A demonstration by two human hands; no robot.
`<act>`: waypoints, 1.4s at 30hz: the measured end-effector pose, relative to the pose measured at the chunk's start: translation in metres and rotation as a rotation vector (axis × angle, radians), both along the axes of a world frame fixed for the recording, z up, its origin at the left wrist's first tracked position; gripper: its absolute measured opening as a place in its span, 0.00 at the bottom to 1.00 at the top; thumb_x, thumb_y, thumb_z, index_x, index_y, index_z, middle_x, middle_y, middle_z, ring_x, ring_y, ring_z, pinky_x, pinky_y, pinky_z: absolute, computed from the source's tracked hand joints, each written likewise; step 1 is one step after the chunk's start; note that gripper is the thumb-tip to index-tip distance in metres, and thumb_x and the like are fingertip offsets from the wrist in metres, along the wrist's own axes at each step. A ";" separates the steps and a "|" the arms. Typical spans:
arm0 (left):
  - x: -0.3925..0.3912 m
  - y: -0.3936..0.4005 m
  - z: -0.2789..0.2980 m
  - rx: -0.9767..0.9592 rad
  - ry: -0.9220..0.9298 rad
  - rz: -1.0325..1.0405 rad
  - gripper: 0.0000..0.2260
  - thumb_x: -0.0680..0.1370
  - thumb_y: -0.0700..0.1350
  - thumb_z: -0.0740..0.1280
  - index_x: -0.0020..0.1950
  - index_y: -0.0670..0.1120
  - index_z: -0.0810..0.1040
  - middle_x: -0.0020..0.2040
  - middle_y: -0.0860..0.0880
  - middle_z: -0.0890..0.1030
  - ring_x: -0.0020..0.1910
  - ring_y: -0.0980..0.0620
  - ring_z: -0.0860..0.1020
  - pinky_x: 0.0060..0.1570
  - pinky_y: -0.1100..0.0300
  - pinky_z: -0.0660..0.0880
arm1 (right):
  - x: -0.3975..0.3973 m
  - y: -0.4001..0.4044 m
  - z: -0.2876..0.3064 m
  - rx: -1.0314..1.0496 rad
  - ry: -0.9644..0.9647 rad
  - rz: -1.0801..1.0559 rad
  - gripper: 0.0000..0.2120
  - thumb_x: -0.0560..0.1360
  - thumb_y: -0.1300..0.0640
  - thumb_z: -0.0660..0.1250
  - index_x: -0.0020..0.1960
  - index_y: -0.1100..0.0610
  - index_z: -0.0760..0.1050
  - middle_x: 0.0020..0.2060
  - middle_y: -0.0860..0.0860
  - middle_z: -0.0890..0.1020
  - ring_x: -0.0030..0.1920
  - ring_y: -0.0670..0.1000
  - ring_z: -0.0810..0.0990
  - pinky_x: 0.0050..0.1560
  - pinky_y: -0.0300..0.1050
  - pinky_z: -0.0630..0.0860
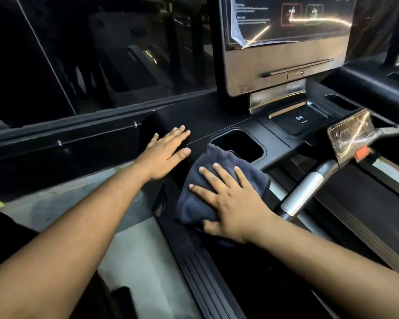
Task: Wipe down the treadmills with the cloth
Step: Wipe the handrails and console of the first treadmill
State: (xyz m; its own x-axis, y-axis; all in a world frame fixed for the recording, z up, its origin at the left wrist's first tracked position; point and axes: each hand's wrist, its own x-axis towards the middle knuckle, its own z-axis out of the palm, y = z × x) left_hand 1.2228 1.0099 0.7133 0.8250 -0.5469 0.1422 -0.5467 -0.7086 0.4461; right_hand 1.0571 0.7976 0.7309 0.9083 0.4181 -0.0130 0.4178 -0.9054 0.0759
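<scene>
**A:** What fills the view?

**B:** A treadmill, mostly matte black plastic. Its console runs across the middle, and a ribbed black side rail leads down toward the bottom edge. The belt side on the right is dark and hard to read.

**A:** And above the console?

**B:** A glossy screen, cut off at the top. A wrinkled clear film hangs loose at its lower left corner, and glare streaks cross it; the text on it is too blurred to read.

**A:** Anything smaller on the console?

**B:** A deep rounded-rectangle cup holder, its inside lost in shadow. To the right, a smooth silver handlebar, and a small orange tab beside a film-covered button panel.

**A:** Where is the cloth?

**B:** The cloth, soft, dark grey and bunched, lies on the console's left arm, its top edge touching the cup holder's rim.

**A:** The hands?

**B:** The right hand presses flat on the cloth, fingers spread and straight, grasping nothing. The left hand rests flat on the bare console just left of the cloth, fingers straight, also released.
</scene>
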 end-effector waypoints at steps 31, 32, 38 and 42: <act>0.002 -0.012 0.000 -0.305 0.044 0.144 0.37 0.77 0.67 0.49 0.82 0.49 0.58 0.83 0.51 0.56 0.82 0.54 0.52 0.79 0.39 0.48 | 0.115 0.017 0.021 0.040 0.080 -0.169 0.40 0.77 0.30 0.58 0.83 0.41 0.46 0.84 0.50 0.46 0.83 0.56 0.40 0.76 0.72 0.37; 0.005 -0.012 0.001 -0.302 0.031 0.151 0.38 0.77 0.69 0.48 0.82 0.50 0.58 0.83 0.52 0.56 0.82 0.55 0.51 0.79 0.40 0.48 | 0.130 0.010 0.025 0.042 0.073 -0.192 0.39 0.78 0.29 0.56 0.83 0.40 0.46 0.84 0.49 0.46 0.83 0.56 0.40 0.76 0.72 0.36; -0.007 -0.038 -0.001 -0.034 -0.009 0.104 0.34 0.82 0.64 0.53 0.84 0.51 0.47 0.84 0.53 0.47 0.82 0.54 0.45 0.79 0.40 0.44 | 0.157 -0.052 0.033 0.025 0.012 -0.326 0.37 0.79 0.29 0.52 0.83 0.40 0.46 0.84 0.50 0.49 0.83 0.56 0.45 0.77 0.70 0.40; -0.019 -0.048 0.000 0.056 0.007 0.064 0.38 0.79 0.68 0.47 0.84 0.53 0.42 0.83 0.55 0.42 0.82 0.57 0.40 0.79 0.42 0.37 | 0.144 -0.089 0.036 0.040 0.002 -0.456 0.37 0.77 0.29 0.56 0.82 0.40 0.52 0.83 0.52 0.55 0.82 0.56 0.50 0.78 0.68 0.46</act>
